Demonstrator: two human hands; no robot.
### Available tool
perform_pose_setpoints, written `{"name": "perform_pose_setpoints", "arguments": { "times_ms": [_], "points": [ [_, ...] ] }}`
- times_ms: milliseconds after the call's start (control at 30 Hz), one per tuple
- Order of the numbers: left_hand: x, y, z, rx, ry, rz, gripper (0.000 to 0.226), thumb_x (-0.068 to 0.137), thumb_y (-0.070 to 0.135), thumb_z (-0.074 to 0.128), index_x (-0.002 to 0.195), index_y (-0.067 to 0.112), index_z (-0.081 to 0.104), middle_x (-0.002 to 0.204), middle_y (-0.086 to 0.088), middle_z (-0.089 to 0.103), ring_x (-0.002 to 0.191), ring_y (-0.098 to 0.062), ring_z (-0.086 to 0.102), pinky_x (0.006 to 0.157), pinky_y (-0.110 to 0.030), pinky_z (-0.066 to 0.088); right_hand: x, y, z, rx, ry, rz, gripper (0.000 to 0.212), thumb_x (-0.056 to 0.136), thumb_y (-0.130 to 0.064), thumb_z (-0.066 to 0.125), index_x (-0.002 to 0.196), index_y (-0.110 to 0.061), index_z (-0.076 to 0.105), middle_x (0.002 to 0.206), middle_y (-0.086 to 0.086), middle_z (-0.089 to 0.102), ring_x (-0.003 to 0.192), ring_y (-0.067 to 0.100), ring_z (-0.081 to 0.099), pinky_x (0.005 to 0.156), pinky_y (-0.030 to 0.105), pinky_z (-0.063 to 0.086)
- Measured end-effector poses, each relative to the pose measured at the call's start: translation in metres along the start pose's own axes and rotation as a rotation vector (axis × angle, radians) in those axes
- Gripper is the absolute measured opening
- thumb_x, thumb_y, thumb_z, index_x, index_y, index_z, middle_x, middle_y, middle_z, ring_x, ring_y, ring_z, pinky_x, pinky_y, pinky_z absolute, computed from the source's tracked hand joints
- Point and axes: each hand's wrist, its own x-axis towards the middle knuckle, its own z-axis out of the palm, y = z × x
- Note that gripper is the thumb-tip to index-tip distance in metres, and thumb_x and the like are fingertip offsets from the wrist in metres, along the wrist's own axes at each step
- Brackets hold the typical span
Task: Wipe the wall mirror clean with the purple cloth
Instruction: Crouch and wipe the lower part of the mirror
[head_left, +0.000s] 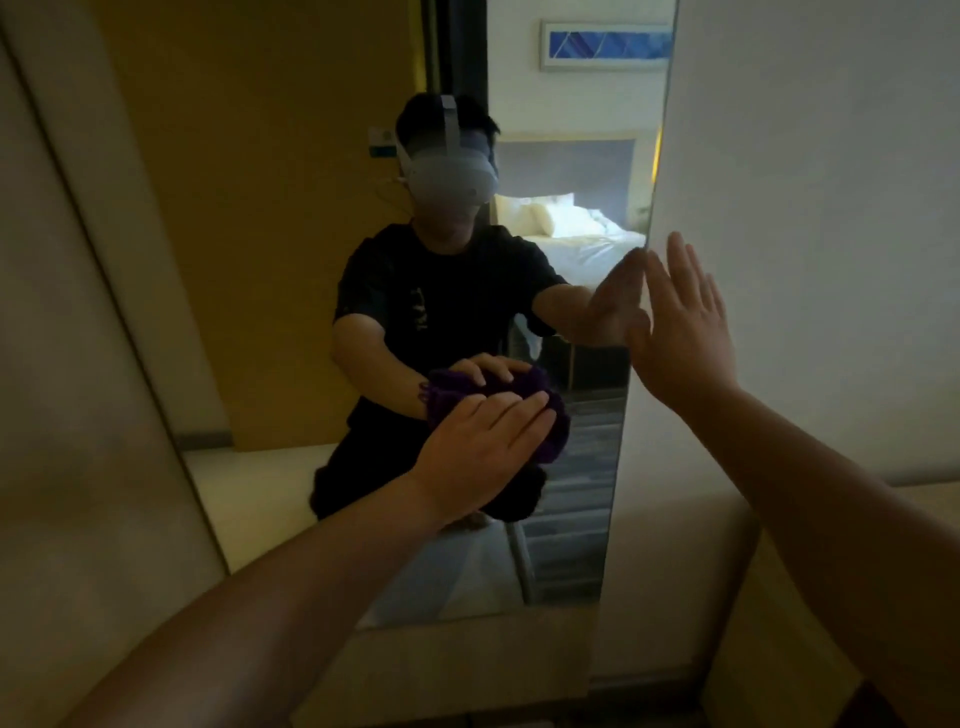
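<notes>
Left hand pressing purple cloth, mirror

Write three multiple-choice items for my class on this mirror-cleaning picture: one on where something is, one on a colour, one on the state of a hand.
1. Where is the right hand?
A. flat at the mirror's right edge
B. on the floor
C. on the cloth

2. What colour is the cloth?
A. white
B. purple
C. yellow

3. How is the left hand?
A. hanging idle
B. clenched, holding nothing
C. pressing the cloth to the glass, fingers fairly straight

Answers: 1 A, its fingers spread upward where glass meets wall. 2 B, dark purple shows round the fingers. 3 C, the cloth bunches under the palm against the mirror.
</notes>
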Motion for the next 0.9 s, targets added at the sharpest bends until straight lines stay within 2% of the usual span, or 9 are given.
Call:
{"name": "perform_pose_setpoints", "arguments": {
  "times_ms": [67, 133, 233, 300, 433, 567, 667, 800, 900],
  "points": [
    [-0.027, -0.016, -0.012, -0.003, 0.060, -0.074, 0.037, 0.103, 0.012, 0.043, 0.138, 0.009, 0.055, 0.142, -0.012, 0.055, 0.117, -0.029, 0.057, 0.092, -0.042, 0.046, -0.023, -0.035, 0.012, 0.094, 0.075, -0.115, 0.062, 0.101, -0.037, 0.025, 0.158, -0.014, 0.014, 0.165, 0.014, 0.008, 0.153, 0.026, 0.002, 0.124, 0.047, 0.008],
    [-0.063, -0.033, -0.022, -0.020, 0.089, -0.152, 0.037, 0.100, 0.009, 0.053, 0.137, 0.007, 0.057, 0.142, -0.013, 0.055, 0.119, -0.031, 0.058, 0.094, -0.044, 0.046, -0.049, -0.074, 0.038, 0.125, 0.085, -0.257, 0.061, 0.099, -0.026, 0.035, 0.157, -0.012, 0.021, 0.165, 0.013, 0.009, 0.153, 0.027, 0.002, 0.124, 0.048, 0.008],
    [-0.124, -0.058, -0.033, -0.006, 0.056, -0.239, 0.040, 0.096, 0.007, 0.061, 0.136, 0.006, 0.057, 0.143, -0.014, 0.054, 0.123, -0.032, 0.056, 0.096, -0.045, 0.046, -0.083, -0.126, 0.085, 0.065, 0.008, -0.412, 0.060, 0.094, -0.024, 0.046, 0.150, -0.006, 0.037, 0.164, 0.018, 0.015, 0.153, 0.029, 0.001, 0.124, 0.050, 0.006],
    [-0.163, -0.075, -0.040, 0.020, 0.014, -0.267, 0.038, 0.097, 0.007, 0.060, 0.135, 0.006, 0.058, 0.142, -0.014, 0.054, 0.123, -0.032, 0.055, 0.095, -0.046, 0.046, -0.098, -0.155, 0.112, 0.014, -0.056, -0.455, 0.063, 0.093, -0.027, 0.053, 0.150, -0.006, 0.037, 0.163, 0.017, 0.016, 0.153, 0.030, 0.003, 0.123, 0.055, 0.011],
    [-0.217, -0.108, -0.053, 0.085, -0.040, -0.277, 0.042, 0.092, 0.000, 0.061, 0.133, 0.007, 0.059, 0.141, -0.013, 0.055, 0.122, -0.031, 0.054, 0.095, -0.046, 0.045, -0.109, -0.193, 0.144, -0.073, -0.143, -0.454, 0.062, 0.096, -0.032, 0.044, 0.152, -0.006, 0.033, 0.164, 0.019, 0.010, 0.153, 0.034, -0.001, 0.119, 0.062, 0.012],
    [-0.241, -0.132, -0.061, 0.118, -0.026, -0.287, 0.041, 0.092, 0.000, 0.057, 0.133, 0.006, 0.058, 0.141, -0.013, 0.055, 0.123, -0.031, 0.052, 0.094, -0.045, 0.044, -0.106, -0.205, 0.163, -0.151, -0.137, -0.412, 0.073, 0.095, -0.033, 0.053, 0.155, -0.004, 0.024, 0.165, 0.019, 0.003, 0.153, 0.035, -0.004, 0.119, 0.063, 0.008],
    [-0.234, -0.148, -0.060, 0.130, 0.032, -0.266, 0.038, 0.096, 0.001, 0.052, 0.133, 0.007, 0.056, 0.140, -0.013, 0.057, 0.123, -0.030, 0.054, 0.092, -0.044, 0.045, -0.106, -0.203, 0.170, -0.212, -0.115, -0.404, 0.075, 0.095, -0.032, 0.054, 0.156, -0.005, 0.020, 0.165, 0.018, -0.002, 0.152, 0.035, -0.007, 0.120, 0.062, 0.004],
    [-0.193, -0.164, -0.058, 0.112, 0.186, -0.228, 0.032, 0.102, 0.006, 0.047, 0.133, 0.008, 0.055, 0.137, -0.013, 0.059, 0.122, -0.031, 0.057, 0.094, -0.046, 0.047, -0.105, -0.201, 0.173, -0.252, -0.095, -0.390, 0.075, 0.096, -0.032, 0.052, 0.157, -0.008, 0.016, 0.165, 0.016, -0.004, 0.152, 0.033, -0.012, 0.121, 0.057, -0.006],
    [-0.167, -0.167, -0.050, 0.090, 0.243, -0.188, 0.031, 0.101, 0.008, 0.053, 0.132, 0.009, 0.061, 0.138, -0.011, 0.059, 0.124, -0.030, 0.057, 0.097, -0.046, 0.046, -0.105, -0.202, 0.176, -0.263, -0.079, -0.381, 0.072, 0.099, -0.032, 0.049, 0.158, -0.010, 0.015, 0.166, 0.015, -0.005, 0.152, 0.032, -0.012, 0.121, 0.057, -0.006]
  ]
}}
